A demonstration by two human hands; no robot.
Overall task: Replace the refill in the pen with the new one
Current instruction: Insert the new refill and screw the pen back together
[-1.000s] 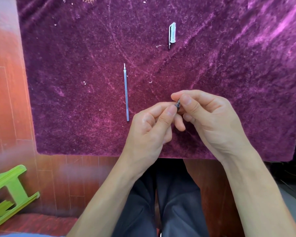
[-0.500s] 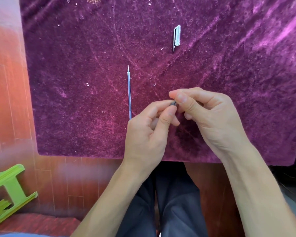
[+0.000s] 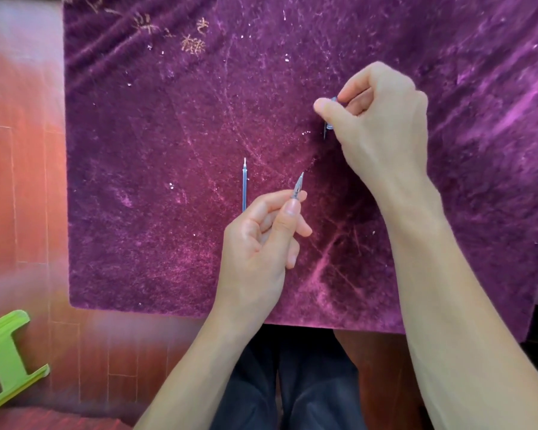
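My left hand (image 3: 261, 243) is closed round the pen (image 3: 298, 187). Only the pen's pointed metal tip shows, sticking up and to the right past my thumb. A thin blue refill (image 3: 244, 187) with a white tip lies on the purple cloth just left of that hand, its lower end hidden behind my fingers. Further up the cloth, my right hand (image 3: 379, 119) pinches the clear pen cap (image 3: 329, 124) between thumb and forefinger. Most of the cap is covered by the hand.
The purple velvet cloth (image 3: 168, 150) covers the table, and its front edge runs just above my knees. A green plastic stool (image 3: 3, 355) stands on the wooden floor at the lower left. Small white crumbs dot the cloth.
My hands have parted. The right hand left the pen and reached up the cloth to the cap. The left hand kept the pen, whose tip now shows.
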